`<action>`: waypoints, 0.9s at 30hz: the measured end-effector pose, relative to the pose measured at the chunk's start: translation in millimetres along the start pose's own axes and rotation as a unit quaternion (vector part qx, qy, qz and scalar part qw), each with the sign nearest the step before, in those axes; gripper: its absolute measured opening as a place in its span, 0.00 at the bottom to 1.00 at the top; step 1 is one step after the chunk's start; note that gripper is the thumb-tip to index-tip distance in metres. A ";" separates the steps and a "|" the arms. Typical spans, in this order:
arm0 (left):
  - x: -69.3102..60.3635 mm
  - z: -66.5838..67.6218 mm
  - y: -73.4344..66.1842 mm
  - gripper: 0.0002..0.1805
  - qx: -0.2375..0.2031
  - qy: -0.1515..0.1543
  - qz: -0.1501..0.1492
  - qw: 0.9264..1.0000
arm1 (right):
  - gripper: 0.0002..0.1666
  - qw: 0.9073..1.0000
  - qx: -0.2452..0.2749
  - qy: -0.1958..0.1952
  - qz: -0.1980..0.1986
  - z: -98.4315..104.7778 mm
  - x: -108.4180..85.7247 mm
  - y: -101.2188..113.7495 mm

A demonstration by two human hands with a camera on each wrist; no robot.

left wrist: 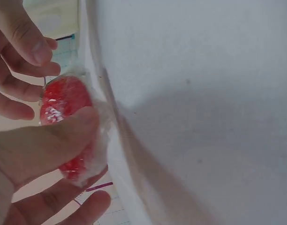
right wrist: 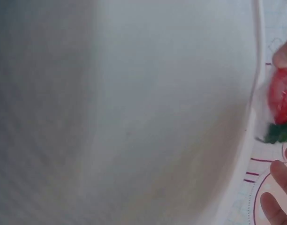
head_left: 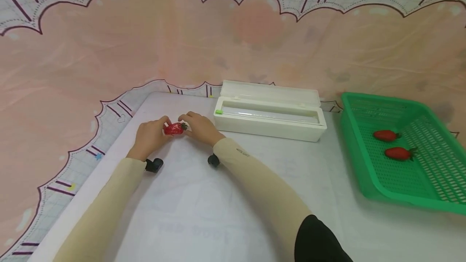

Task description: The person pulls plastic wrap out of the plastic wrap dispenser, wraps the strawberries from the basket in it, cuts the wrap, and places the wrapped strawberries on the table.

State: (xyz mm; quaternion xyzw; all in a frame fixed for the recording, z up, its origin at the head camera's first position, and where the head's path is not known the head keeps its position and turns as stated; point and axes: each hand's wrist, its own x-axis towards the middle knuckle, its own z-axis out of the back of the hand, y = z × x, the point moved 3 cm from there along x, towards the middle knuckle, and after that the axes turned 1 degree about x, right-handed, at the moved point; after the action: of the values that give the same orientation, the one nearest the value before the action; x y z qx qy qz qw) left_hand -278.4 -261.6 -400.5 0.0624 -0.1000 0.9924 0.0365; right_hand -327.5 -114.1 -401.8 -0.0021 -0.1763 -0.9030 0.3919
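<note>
A red strawberry (head_left: 174, 129) with a green leafy top is wrapped in clear plastic film (left wrist: 103, 126). My left hand (head_left: 150, 136) holds it above the white table, with the thumb (left wrist: 71, 133) pressed along its side and the fingers beneath. At the leafy end is my right hand (head_left: 202, 127), its fingers spread and loosely bent. In the left wrist view, the right fingertips (left wrist: 42, 52) lie close by the wrapped strawberry; whether they touch it is hard to tell. The right wrist view catches only part of the strawberry (right wrist: 280, 96) and a few fingers at its edge.
Behind the right hand stands a white film dispenser box (head_left: 269, 128) with its lid raised and a green slider (head_left: 219, 112) at its left end. A green basket (head_left: 367, 185) at the right holds two unwrapped strawberries (head_left: 398, 153). The white table (head_left: 189, 213) ends at a patterned cloth.
</note>
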 end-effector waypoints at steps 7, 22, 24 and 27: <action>5.3 -5.7 -1.0 0.20 -0.012 0.050 0.016 0.999 | 0.22 0.999 0.008 0.040 -0.012 -3.7 1.3 -2.2; 0.0 2.2 -7.6 0.15 0.013 0.050 0.019 0.998 | 0.26 0.994 0.030 0.098 -0.028 -7.3 -1.8 -4.5; -0.4 2.1 -7.7 0.17 0.012 0.053 0.022 0.998 | 0.27 0.994 0.018 0.102 -0.023 -6.7 -3.0 -4.6; -1.4 2.0 -6.7 0.19 0.008 0.066 0.027 0.997 | 0.32 0.994 0.009 0.107 -0.025 -5.3 -5.9 -5.7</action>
State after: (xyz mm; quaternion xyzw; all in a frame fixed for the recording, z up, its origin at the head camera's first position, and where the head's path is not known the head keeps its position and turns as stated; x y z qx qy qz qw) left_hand -276.2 -255.5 -397.4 -0.0055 -0.0908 0.9957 0.0156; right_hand -326.7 -108.0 -409.4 0.1023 -0.1417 -0.9059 0.3857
